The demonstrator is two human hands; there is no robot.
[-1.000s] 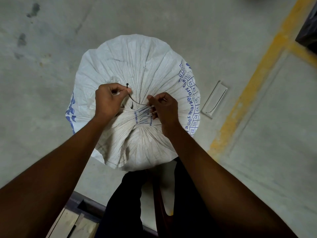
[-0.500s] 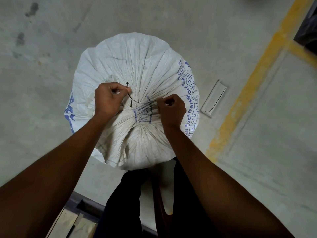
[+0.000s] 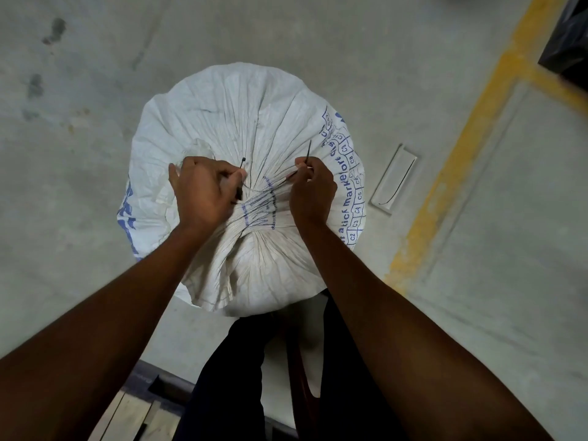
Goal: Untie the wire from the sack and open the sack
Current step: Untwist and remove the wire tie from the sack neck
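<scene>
A full white woven sack (image 3: 241, 122) with blue print stands on the concrete floor below me. Its gathered neck (image 3: 258, 211) is bunched between my hands. A thin dark wire (image 3: 308, 151) runs across the far side of the neck. My left hand (image 3: 203, 192) pinches one wire end, whose tip sticks up past the fingers. My right hand (image 3: 313, 192) pinches the other end, which also pokes up. Part of the wire is hidden under my fingers.
A pale rectangular plate (image 3: 394, 179) lies on the floor right of the sack. A yellow painted line (image 3: 445, 173) runs up the right side. A dark object (image 3: 566, 49) sits at the top right. My dark trousers (image 3: 229, 377) and a wooden pallet (image 3: 133, 418) are below.
My right hand moved to the right and up, drawing its wire end out from the neck so it now sticks up. The left hand held its end nearly still.
</scene>
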